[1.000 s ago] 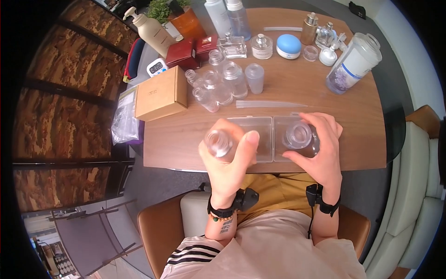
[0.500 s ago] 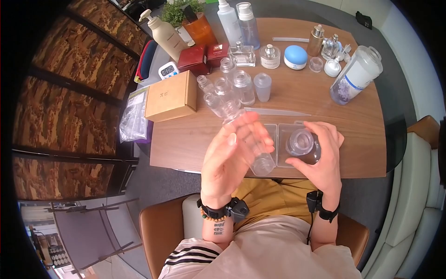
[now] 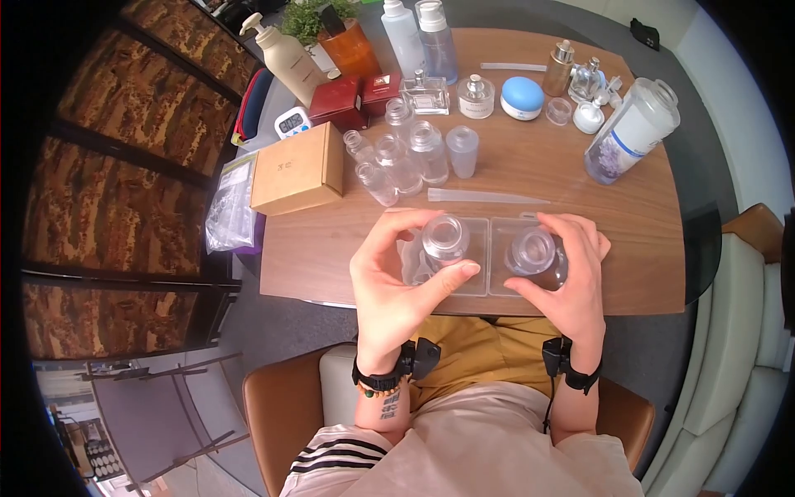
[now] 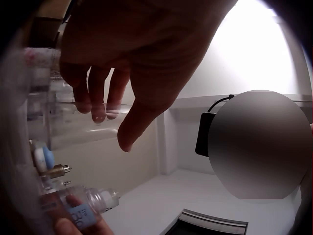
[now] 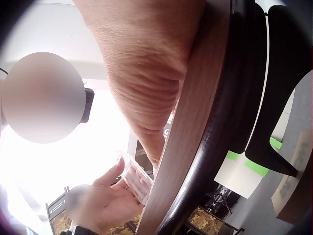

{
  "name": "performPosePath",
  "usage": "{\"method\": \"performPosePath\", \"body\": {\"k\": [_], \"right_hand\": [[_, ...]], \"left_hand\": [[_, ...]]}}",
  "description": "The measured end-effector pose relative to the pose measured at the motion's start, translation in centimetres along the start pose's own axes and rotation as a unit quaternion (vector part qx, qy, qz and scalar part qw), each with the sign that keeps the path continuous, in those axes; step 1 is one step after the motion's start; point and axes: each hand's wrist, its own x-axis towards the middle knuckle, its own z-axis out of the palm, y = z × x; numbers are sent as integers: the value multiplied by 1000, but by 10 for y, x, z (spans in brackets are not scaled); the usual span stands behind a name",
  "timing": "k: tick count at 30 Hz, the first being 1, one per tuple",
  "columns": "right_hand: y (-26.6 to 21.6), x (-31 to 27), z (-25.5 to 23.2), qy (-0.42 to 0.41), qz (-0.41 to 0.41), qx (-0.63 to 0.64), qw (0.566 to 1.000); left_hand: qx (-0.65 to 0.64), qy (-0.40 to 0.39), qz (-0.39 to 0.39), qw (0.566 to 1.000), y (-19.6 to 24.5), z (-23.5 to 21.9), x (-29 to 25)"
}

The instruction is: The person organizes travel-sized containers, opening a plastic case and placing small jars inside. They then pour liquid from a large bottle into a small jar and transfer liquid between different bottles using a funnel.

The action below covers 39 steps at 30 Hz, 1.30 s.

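My left hand (image 3: pixel 385 277) holds a clear, uncapped bottle (image 3: pixel 445 238) between thumb and fingers, mouth up, over the left half of a clear open plastic case (image 3: pixel 489 257). In the left wrist view, the fingers of the left hand (image 4: pixel 132 63) lie along the see-through wall of this bottle. My right hand (image 3: pixel 575 269) curls thumb and fingers round a second clear bottle (image 3: pixel 531 251) at the right half of the case. That bottle shows a blue label (image 4: pixel 83 216) in the left wrist view.
Behind the case lies a translucent strip (image 3: pixel 484 196). Several clear bottles (image 3: pixel 426 153) cluster beside a cardboard box (image 3: pixel 298 170). A large labelled bottle (image 3: pixel 631 132) stands tilted in view at the right. Perfume bottles, a blue-lidded jar (image 3: pixel 522 99) and pump bottles line the back.
The left hand first held its bottle upright farther left, then tipped it across an opened palm, and now grips it upright nearer the right hand. The right hand stays on its bottle.
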Motion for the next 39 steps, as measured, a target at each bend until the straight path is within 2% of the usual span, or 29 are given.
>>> {"method": "performPosePath", "body": {"k": [2, 5, 14, 24, 30, 32, 33, 35, 36, 38, 39], "right_hand": [[0, 0, 0, 2, 0, -2, 1000], [1, 0, 0, 0, 1, 1, 1000], [-1, 0, 0, -7, 3, -8, 1000], [0, 0, 2, -4, -2, -13, 1000], [-1, 1, 3, -8, -7, -21, 1000], [0, 1, 4, -10, -7, -20, 1000], [0, 0, 3, -10, -3, -21, 1000], [0, 0, 4, -14, 0, -24, 1000], [0, 0, 4, -13, 0, -22, 1000], [1, 0, 5, -15, 1, -23, 1000], [2, 0, 5, -11, 0, -18, 1000]], "left_hand": [[72, 8, 39, 997, -4, 2, 0], [112, 4, 42, 993, -6, 3, 1], [135, -25, -11, 990, -3, 8, 0], [110, -32, -6, 993, -4, 8, -2], [164, -54, 13, 985, -6, 1, -1], [145, -23, 65, 987, -4, -1, -3], [144, -20, 62, 988, -6, -5, -5], [106, 13, 153, 982, -12, -15, -11], [104, 15, 150, 983, -19, -20, -14], [41, 98, 169, 980, -39, -34, -21], [38, 101, 165, 980, -46, -42, -22]]}}
